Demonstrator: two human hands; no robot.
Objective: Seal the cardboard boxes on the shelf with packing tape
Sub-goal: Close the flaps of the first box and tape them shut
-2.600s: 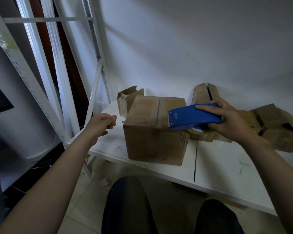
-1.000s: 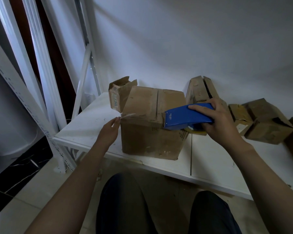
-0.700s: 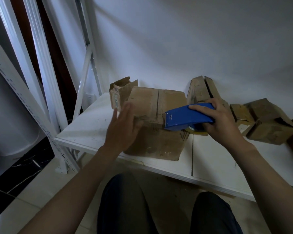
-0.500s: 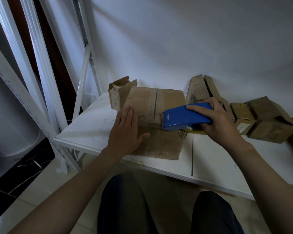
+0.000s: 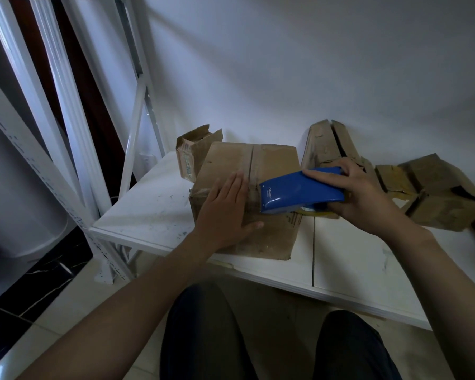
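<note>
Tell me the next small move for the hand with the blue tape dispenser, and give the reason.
Probably draw the tape dispenser rightward past the right edge of the cardboard box, then tilt it to cut. The left hand lies flat on the box's front top edge, pinning it, while the right hand grips the dispenser with its nose near the box's top.

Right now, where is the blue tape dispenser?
Head view, right of centre: the right hand holds the tape dispenser at the near top edge of the cardboard box, beside the left hand.

Blue tape dispenser [image 5: 299, 193], brown cardboard box [image 5: 269, 160], white shelf [image 5: 154, 212], seemingly yellowish tape roll [image 5: 317, 212].
</note>
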